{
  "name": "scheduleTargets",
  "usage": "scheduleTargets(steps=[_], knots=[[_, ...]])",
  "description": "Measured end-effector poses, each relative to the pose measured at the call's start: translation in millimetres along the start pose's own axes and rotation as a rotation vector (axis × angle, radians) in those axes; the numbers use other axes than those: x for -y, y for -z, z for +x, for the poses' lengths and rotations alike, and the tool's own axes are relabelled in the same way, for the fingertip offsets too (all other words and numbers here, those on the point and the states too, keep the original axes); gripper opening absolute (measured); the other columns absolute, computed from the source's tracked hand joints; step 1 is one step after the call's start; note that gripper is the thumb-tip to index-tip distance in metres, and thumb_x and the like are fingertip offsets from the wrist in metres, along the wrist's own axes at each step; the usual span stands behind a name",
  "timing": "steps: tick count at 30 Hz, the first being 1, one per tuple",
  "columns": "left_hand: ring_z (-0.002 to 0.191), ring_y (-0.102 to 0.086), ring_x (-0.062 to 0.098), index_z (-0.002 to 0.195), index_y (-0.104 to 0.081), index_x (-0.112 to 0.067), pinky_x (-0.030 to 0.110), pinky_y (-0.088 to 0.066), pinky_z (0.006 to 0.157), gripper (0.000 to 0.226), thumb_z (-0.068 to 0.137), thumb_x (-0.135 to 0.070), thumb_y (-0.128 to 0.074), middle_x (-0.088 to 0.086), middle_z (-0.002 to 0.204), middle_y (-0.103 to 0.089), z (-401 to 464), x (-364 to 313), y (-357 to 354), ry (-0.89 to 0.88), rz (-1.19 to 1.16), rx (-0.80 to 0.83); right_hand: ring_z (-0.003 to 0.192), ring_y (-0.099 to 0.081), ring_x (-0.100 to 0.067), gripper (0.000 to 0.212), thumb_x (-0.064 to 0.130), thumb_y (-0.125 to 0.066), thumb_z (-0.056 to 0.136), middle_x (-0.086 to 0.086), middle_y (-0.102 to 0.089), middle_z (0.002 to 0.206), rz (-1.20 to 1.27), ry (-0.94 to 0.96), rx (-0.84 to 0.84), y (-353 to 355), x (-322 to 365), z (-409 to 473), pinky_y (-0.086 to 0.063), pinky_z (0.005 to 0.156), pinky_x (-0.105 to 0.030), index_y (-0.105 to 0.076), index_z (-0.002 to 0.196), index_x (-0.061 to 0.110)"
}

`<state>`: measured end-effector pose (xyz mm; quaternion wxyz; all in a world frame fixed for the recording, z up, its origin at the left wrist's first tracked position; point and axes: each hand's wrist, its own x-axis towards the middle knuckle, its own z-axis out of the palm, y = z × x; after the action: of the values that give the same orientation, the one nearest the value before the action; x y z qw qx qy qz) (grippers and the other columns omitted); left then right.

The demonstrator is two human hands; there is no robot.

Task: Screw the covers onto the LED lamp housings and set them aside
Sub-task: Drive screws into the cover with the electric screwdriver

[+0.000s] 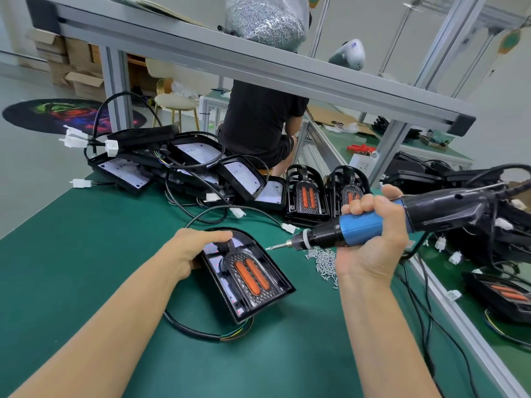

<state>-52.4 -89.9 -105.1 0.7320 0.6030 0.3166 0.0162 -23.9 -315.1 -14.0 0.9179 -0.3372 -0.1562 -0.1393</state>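
Green mat covering the bench, filling the lower half of the frame: one.
Aluminium shelf beam crossing the upper frame from upper left to right: one.
Clear bag of screws sitting on that shelf, top centre: one.
Seated person in black beyond the bench, centre: one, back turned.
Pile of open lamp housings with trailing cables and white connectors, left of centre: about five, exact count unclear where overlapping.
Stacks of covers with orange strips standing just right of that pile: two.
Further dark lamps at the right edge: number impossible to tell.
Electric screwdriver, blue and black, lying nearly level across centre right, bit pointing left: one.
Lamp housing with its cover fitted, lying flat at lower centre, cable curling under its lower edge: one.
Loose screws heaped on the mat between the housing and the right wrist: one heap, uncounted.

Left hand grasping the housing's upper left rim, thumb lying over the rounded top.
Right hand clenching round the screwdriver's blue grip, raised above the mat.
Bit tip hovering just right of the housing's upper right edge, not touching.
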Motion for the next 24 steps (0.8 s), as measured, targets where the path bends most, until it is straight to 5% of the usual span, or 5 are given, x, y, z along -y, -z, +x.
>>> scheduleTargets(steps=[5,16,24], knots=[[0.059,-0.069,0.023,0.087,-0.069,0.0,0.026,-0.054,0.049,0.026,0.062,-0.003,-0.078,0.016,0.085,-0.073,-12,15,-13,-0.087,-0.299,0.087,0.053,-0.049,-0.012,0.023,0.003,-0.054,0.071,0.004,-0.05,0.055,-0.055,0.027,0.016,-7,-15,3,-0.045,0.061,-0.025,-0.053,0.09,0.017],[0.083,-0.068,0.03,0.095,-0.069,-0.003,0.042,-0.054,0.082,0.021,0.075,-0.004,-0.074,0.014,0.092,-0.073,-24,33,-21,-0.261,-0.374,0.025,0.05,-0.051,-0.015,0.024,-0.002,-0.055,0.07,0.001,-0.051,0.053,-0.135,0.038,0.049,-18,-46,8,-0.045,0.057,-0.025,-0.055,0.089,0.013],[0.085,-0.07,0.03,0.098,-0.068,-0.005,0.042,-0.055,0.083,0.025,0.074,-0.004,-0.076,0.014,0.094,-0.074,-28,31,-23,-0.271,-0.371,0.022,0.052,-0.051,-0.016,0.023,0.0,-0.056,0.071,0.002,-0.053,0.053,-0.191,0.042,0.102,-24,-55,6,-0.044,0.062,-0.029,-0.055,0.089,0.015]])
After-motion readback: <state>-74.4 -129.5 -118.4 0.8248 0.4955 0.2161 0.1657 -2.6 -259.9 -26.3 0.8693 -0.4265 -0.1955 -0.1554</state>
